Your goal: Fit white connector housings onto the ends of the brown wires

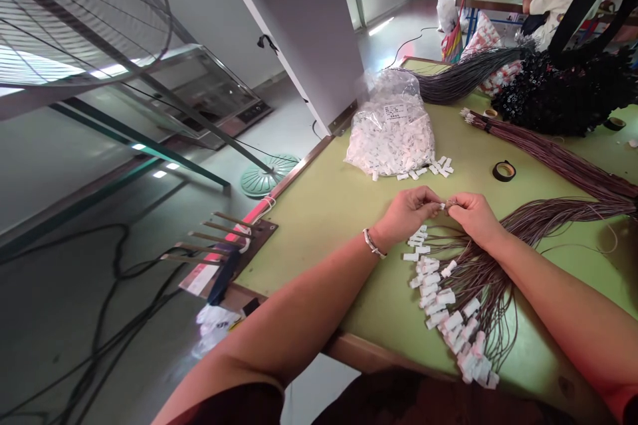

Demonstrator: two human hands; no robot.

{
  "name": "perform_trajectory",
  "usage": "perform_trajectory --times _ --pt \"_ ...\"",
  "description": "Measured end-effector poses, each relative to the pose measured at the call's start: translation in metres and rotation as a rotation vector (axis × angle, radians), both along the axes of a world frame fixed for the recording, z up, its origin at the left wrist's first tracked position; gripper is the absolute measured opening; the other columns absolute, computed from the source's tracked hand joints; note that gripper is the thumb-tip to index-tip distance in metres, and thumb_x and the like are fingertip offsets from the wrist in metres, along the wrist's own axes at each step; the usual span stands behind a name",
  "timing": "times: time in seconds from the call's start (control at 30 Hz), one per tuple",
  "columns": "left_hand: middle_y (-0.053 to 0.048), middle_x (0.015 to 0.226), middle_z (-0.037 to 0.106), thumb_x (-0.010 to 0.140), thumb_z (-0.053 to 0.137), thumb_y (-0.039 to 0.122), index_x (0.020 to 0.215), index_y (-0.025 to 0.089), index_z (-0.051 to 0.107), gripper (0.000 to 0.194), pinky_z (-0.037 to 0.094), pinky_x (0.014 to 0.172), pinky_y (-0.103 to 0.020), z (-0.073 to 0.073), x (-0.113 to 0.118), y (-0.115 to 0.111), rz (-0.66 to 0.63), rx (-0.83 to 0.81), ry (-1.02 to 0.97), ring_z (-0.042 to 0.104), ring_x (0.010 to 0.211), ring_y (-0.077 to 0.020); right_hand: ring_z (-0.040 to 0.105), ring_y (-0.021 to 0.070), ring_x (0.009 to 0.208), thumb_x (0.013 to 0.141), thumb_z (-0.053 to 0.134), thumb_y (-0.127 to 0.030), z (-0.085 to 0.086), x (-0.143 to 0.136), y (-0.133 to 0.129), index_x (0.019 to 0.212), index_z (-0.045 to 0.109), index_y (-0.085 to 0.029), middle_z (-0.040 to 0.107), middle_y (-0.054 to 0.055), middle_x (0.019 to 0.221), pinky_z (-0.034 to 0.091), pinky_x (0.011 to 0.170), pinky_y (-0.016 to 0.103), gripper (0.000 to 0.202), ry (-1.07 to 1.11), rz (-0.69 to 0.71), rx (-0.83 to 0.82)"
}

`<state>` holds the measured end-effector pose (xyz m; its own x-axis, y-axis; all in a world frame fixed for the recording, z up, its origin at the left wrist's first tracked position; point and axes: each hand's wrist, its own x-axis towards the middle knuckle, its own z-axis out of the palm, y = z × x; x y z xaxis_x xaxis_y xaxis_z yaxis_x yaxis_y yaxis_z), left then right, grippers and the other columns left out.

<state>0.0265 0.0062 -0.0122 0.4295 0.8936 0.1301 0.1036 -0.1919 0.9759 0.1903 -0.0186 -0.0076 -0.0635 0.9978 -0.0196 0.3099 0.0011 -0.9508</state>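
Observation:
My left hand [409, 211] pinches a small white connector housing [442, 206], mostly covered by the fingertips. Right up against it, my right hand [472, 212] is closed on what looks like the end of a thin brown wire; the fingers hide most of it. Below both hands lies a fan of brown wires [491, 272]. White connectors [438, 299] cap their ends in a slanting row toward the table's front edge. Beyond my left hand stands a clear plastic bag [391, 136] full of white connectors, with several loose connectors [441, 166] beside it.
A roll of black tape [504, 170] lies right of the bag. Bundled brown wires [548, 153], grey wires [458, 76] and a black heap [563, 89] fill the back right. A pronged metal rack [249, 242] sits at the left edge of the green table [309, 232]. Another person [553, 6] sits behind.

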Motion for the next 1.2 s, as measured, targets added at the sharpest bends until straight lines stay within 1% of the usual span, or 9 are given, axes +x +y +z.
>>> perform_trajectory --times 0.13,0.27,0.33,0.53,0.73,0.9,1.07,1.13,1.2 --pt "-0.002 0.069 0.064 0.078 0.058 0.017 0.077 0.015 0.061 0.004 0.047 0.063 -0.024 0.0 -0.002 0.001 0.019 0.146 0.08 0.057 0.064 -0.011 0.027 0.0077 0.05 0.063 0.05 -0.027 -0.001 -0.001 0.0 0.052 0.05 -0.017 0.034 -0.006 0.049 0.02 0.047 0.023 0.015 0.055 -0.025 -0.019" --pt "-0.002 0.077 0.065 0.08 0.053 0.013 0.08 0.016 0.061 0.009 0.048 0.068 -0.025 -0.001 -0.002 -0.001 0.048 0.378 0.184 0.059 0.071 -0.012 0.022 0.0067 0.047 0.063 0.051 -0.028 -0.001 -0.002 0.0 0.052 0.048 -0.017 0.03 -0.007 0.046 0.016 0.046 0.023 0.016 0.125 -0.057 -0.076" --pt "-0.002 0.077 0.065 0.08 0.051 0.011 0.081 0.016 0.061 0.011 0.048 0.067 -0.025 -0.002 0.0 -0.002 0.062 0.439 0.221 0.059 0.07 -0.012 0.021 0.0066 0.047 0.064 0.051 -0.029 -0.001 -0.004 0.0 0.051 0.046 -0.018 0.028 -0.007 0.046 0.016 0.046 0.023 0.018 0.143 -0.068 -0.082" --pt "0.0 0.064 0.063 0.079 0.053 0.012 0.08 0.015 0.06 0.008 0.047 0.058 -0.022 -0.002 0.005 -0.007 0.067 0.226 0.181 0.059 0.059 -0.0108 0.025 0.0073 0.051 0.061 0.05 -0.027 0.0 -0.005 -0.001 0.049 0.042 -0.018 0.03 -0.006 0.05 0.019 0.047 0.023 0.017 0.087 -0.062 -0.006" --pt "0.0 0.067 0.063 0.079 0.052 0.012 0.079 0.016 0.06 0.008 0.047 0.062 -0.023 0.003 0.003 -0.007 0.131 0.258 0.18 0.058 0.064 -0.011 0.028 0.0079 0.051 0.062 0.05 -0.029 0.004 -0.005 -0.001 0.052 0.048 -0.017 0.033 -0.005 0.05 0.022 0.047 0.023 0.016 0.053 -0.057 0.022" --pt "0.0 0.068 0.062 0.08 0.053 0.015 0.079 0.015 0.059 0.006 0.046 0.062 -0.023 0.003 0.001 -0.003 0.111 0.215 0.155 0.057 0.064 -0.0105 0.028 0.008 0.051 0.064 0.05 -0.029 0.004 -0.006 -0.001 0.051 0.049 -0.017 0.033 -0.005 0.049 0.022 0.046 0.023 0.017 0.048 -0.071 0.023" --pt "0.0 0.066 0.062 0.079 0.057 0.022 0.081 0.014 0.06 0.009 0.045 0.056 -0.021 0.009 -0.009 0.002 -0.06 0.086 0.234 0.055 0.058 -0.0095 0.036 0.009 0.048 0.069 0.056 -0.034 -0.001 0.0 0.002 0.056 0.054 -0.017 0.04 -0.005 0.049 0.029 0.046 0.023 0.021 0.016 -0.108 0.039" --pt "-0.001 0.068 0.063 0.077 0.059 0.022 0.078 0.014 0.063 0.008 0.045 0.056 -0.021 0.017 -0.019 0.005 -0.19 0.097 0.373 0.055 0.059 -0.0095 0.044 0.0105 0.05 0.07 0.059 -0.038 -0.001 0.002 0.003 0.063 0.06 -0.017 0.049 -0.003 0.053 0.037 0.05 0.024 0.022 0.087 -0.184 0.033" --pt "-0.003 0.075 0.065 0.074 0.062 0.02 0.075 0.015 0.066 0.007 0.047 0.061 -0.021 0.027 -0.029 0.008 -0.386 0.13 0.478 0.057 0.064 -0.0103 0.048 0.0109 0.05 0.07 0.062 -0.042 0.0 0.001 0.005 0.073 0.063 -0.017 0.055 -0.002 0.058 0.04 0.051 0.025 0.025 0.197 -0.237 -0.006"
